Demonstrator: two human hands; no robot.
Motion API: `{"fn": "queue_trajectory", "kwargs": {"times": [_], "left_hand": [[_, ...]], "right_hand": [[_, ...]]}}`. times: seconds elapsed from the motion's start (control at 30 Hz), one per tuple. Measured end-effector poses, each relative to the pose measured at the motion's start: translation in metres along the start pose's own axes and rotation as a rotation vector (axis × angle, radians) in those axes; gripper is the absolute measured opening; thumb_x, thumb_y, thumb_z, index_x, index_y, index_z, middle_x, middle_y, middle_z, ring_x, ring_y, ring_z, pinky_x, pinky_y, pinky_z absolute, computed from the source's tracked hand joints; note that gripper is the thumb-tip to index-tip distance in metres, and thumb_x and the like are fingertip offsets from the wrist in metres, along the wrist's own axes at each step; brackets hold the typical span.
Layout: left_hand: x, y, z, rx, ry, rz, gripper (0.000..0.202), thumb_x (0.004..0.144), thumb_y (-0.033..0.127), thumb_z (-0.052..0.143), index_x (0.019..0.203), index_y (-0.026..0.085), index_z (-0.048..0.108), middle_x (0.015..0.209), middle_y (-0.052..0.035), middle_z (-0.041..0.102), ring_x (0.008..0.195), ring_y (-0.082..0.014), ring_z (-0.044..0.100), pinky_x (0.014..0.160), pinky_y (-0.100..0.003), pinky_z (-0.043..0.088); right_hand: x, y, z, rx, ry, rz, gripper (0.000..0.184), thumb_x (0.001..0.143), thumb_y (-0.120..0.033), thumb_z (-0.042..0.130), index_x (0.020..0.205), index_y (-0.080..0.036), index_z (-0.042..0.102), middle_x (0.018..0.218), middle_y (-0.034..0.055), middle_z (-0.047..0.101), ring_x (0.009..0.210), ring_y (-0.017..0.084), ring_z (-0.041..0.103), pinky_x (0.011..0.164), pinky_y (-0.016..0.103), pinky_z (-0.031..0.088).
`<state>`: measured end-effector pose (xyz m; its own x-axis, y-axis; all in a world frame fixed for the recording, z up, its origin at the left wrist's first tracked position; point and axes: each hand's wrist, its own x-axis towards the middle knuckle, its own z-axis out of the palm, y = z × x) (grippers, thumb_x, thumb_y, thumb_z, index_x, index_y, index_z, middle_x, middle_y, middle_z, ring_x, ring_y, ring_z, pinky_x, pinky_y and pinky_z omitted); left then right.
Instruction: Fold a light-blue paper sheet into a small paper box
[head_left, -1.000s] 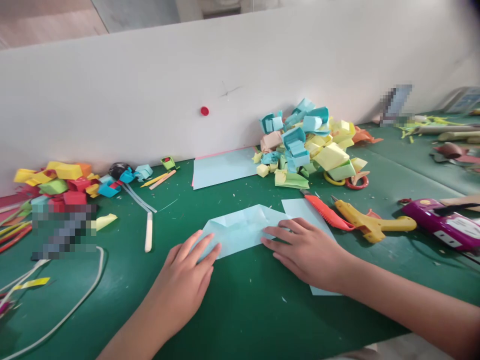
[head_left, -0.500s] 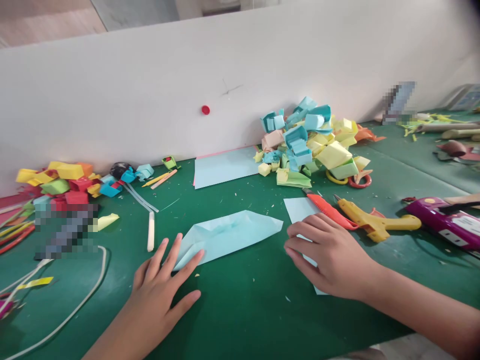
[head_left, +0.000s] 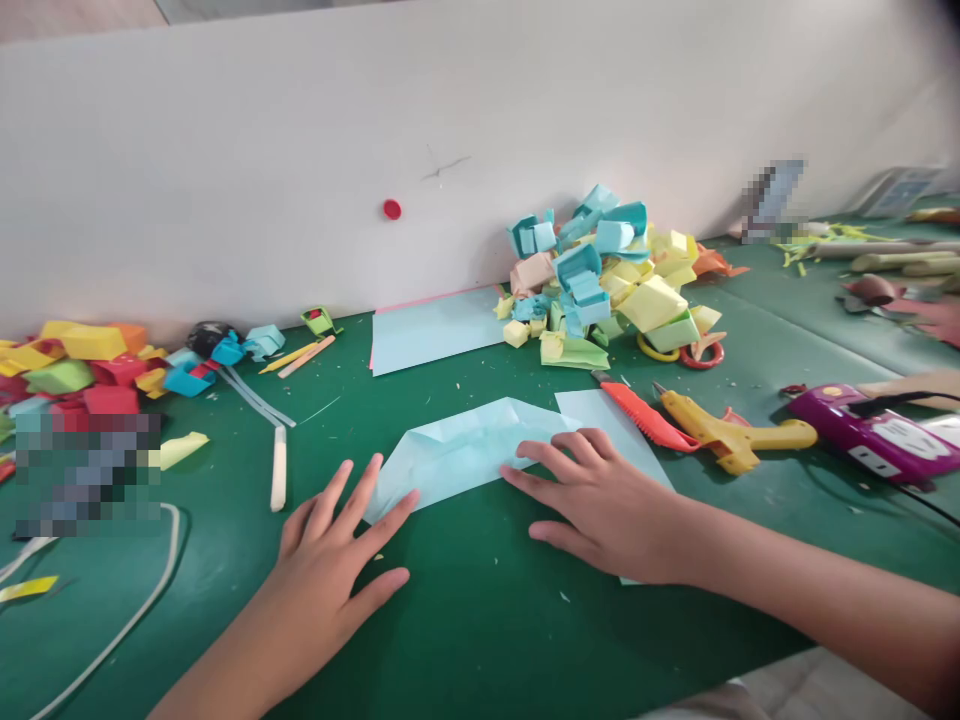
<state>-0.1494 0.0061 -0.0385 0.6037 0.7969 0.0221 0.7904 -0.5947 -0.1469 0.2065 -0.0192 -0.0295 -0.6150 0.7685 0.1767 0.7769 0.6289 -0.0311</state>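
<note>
A folded sheet of light blue paper (head_left: 457, 455) lies on the green table between my hands, with creases across it and slanted corners. My left hand (head_left: 341, 555) rests its spread fingertips on the paper's left end. Over the right end lie the outstretched fingers of my right hand (head_left: 600, 500), which hides that tip. Another light blue sheet (head_left: 637, 430) is partly covered by my right hand and forearm. Just beyond it sits a red-orange utility knife (head_left: 649, 415).
A yellow glue gun (head_left: 735, 430) and a purple device (head_left: 870, 430) lie to the right. Folded paper pieces (head_left: 592, 280) are heaped at the back, beside a flat blue sheet (head_left: 435, 330). More colourful folded pieces (head_left: 90, 365), a white stick (head_left: 278, 470) and a cable (head_left: 161, 590) are at left.
My right hand has moved left, from the second blue sheet onto the folded paper's right end, and its fingers have spread. My left hand stays on the left end. The view has shifted slightly.
</note>
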Motion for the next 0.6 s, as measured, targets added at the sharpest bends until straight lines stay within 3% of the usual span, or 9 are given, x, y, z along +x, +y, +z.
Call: {"fn": "queue_trajectory", "kwargs": {"times": [0.23,0.4,0.6], "left_hand": [[-0.018,-0.012,0.002,-0.008,0.038,-0.091,0.045,0.104,0.051,0.04,0.149,0.05,0.043,0.17,0.0,0.014,0.153,-0.0427,0.016,0.107,-0.064,0.036],[-0.009,-0.017,-0.002,-0.014,0.038,-0.06,0.038,0.103,0.049,0.045,0.139,0.05,0.056,0.167,0.002,0.024,0.15,-0.0427,0.025,0.106,-0.062,0.039],[0.005,-0.031,-0.012,-0.156,0.227,0.01,0.034,0.101,0.049,0.047,0.114,0.038,0.077,0.142,0.0006,0.062,0.131,-0.032,0.054,0.108,-0.05,0.041]], "right_hand": [[-0.013,0.026,-0.005,-0.01,0.026,0.198,0.04,0.105,-0.043,0.038,0.136,-0.04,0.063,0.144,0.0088,0.05,0.116,0.035,0.05,0.096,0.06,0.04],[-0.026,0.046,-0.007,-0.056,0.025,0.204,0.038,0.104,-0.041,0.039,0.131,-0.044,0.066,0.145,0.0061,0.05,0.125,0.039,0.047,0.095,0.062,0.04],[-0.026,0.046,-0.012,-0.006,0.039,0.152,0.037,0.103,-0.044,0.042,0.13,-0.038,0.067,0.141,0.0074,0.056,0.122,0.037,0.051,0.097,0.061,0.041]]}}
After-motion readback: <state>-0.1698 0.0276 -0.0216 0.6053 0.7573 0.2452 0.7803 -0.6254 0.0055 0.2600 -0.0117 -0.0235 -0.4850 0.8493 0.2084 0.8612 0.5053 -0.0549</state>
